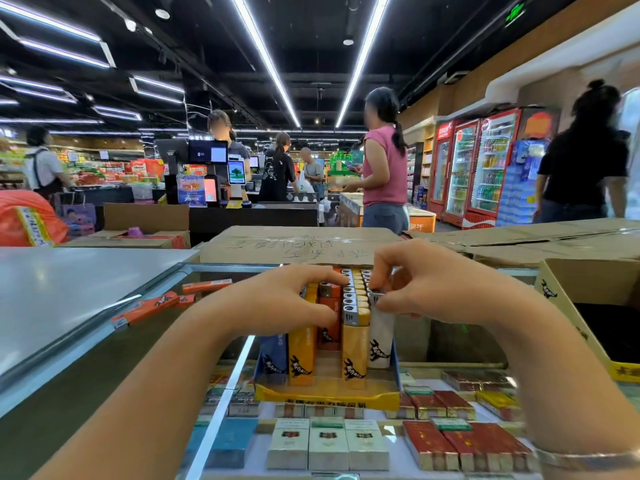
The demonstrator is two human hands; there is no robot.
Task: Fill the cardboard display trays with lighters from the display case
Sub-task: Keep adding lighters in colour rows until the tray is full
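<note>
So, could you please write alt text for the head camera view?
Two hands arrange upright lighters in a cardboard display tray on a glass counter: the right hand pinches a white lighter, the left hand holds the row. Behind are supermarket checkouts.

The tray (329, 398) is yellow with dark print. In it stand yellow lighters (354, 351), an orange one (329, 327), a blue one (273, 358) and a white one (380, 341), each bearing a black animal logo. Red packs (485, 441) and white packs (327, 445) lie under the glass.
</note>
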